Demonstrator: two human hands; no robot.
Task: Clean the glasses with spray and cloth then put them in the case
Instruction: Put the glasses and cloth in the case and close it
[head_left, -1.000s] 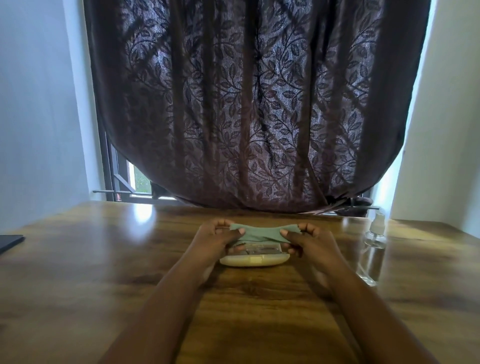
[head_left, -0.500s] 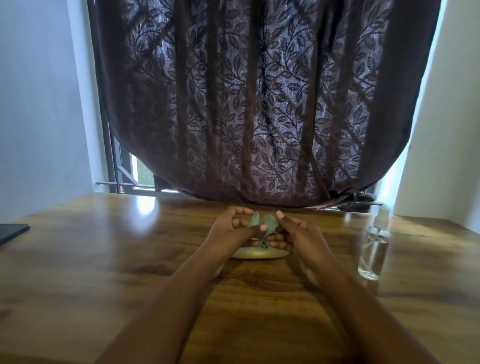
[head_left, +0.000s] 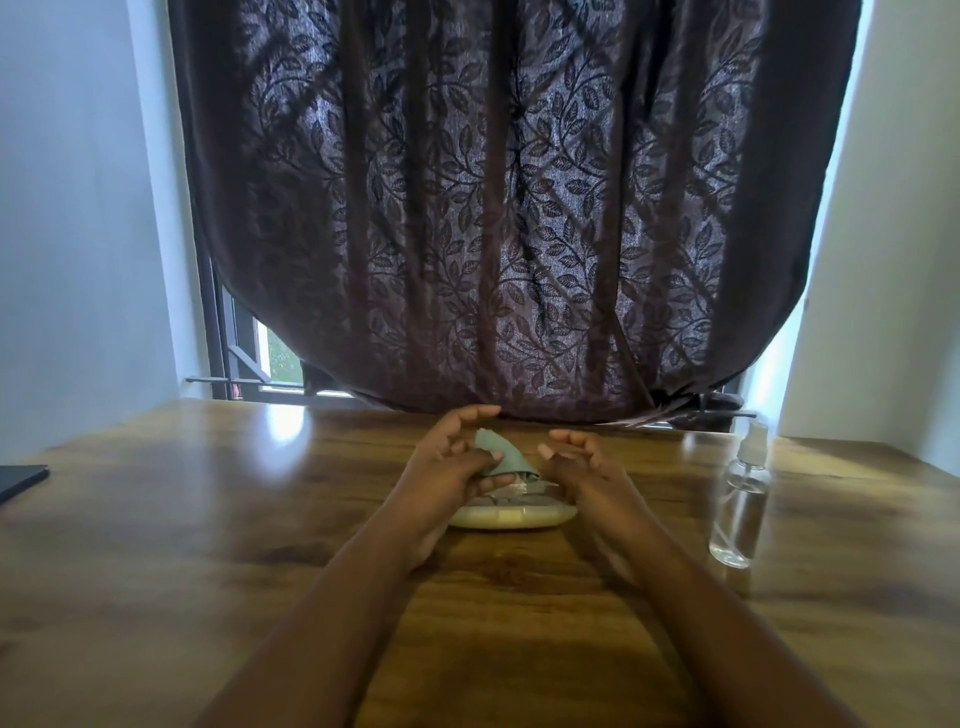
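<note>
My one head camera looks forward and slightly down across the surface (head_left: 208, 571), close over both forearms, facing the curtain (head_left: 493, 208).

A room in a home is suggested. A wooden counter (head_left: 208, 545) with a glossy, dark-grained top is set against a window (head_left: 260, 358), whose dark metal frame and a strip of daylight are seen at the counter's far left corner. Most of the window is covered by a heavy brown curtain (head_left: 493, 208) woven with a leaf-and-vine pattern, of the kind hung in living rooms or bedrooms. Plain white painted walls (head_left: 78, 208) are seen on either side. A clear spray bottle (head_left: 740, 504) is stood near the counter's right edge.
</note>
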